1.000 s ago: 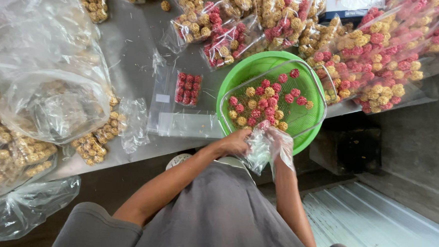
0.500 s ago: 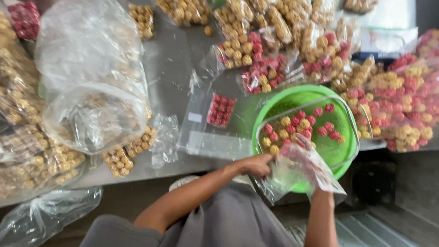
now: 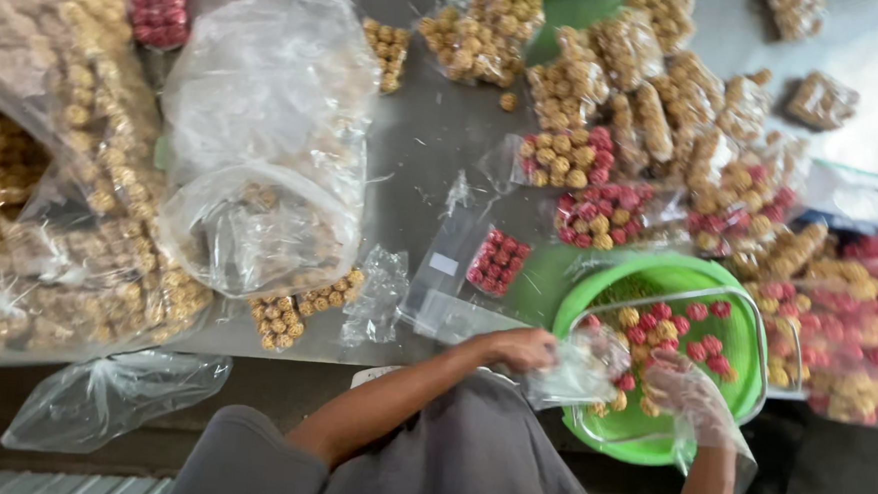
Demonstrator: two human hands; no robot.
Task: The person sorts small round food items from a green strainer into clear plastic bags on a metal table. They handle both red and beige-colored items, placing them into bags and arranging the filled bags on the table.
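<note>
Grey tabletop (image 3: 423,166) is crowded with clear bags of yellow and red sweet balls. At its near edge a green bowl (image 3: 742,393) holds loose red and yellow balls (image 3: 670,329). Left hand (image 3: 524,348) pinches a small clear bag (image 3: 578,370) at the bowl's rim; gloved right hand (image 3: 687,390) curls over the balls inside, whereas half a second ago both hands held the bag just outside the bowl.

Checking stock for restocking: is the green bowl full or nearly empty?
Partly filled: red and yellow balls cover part of the green bowl, with bare green bottom showing around them.
</note>
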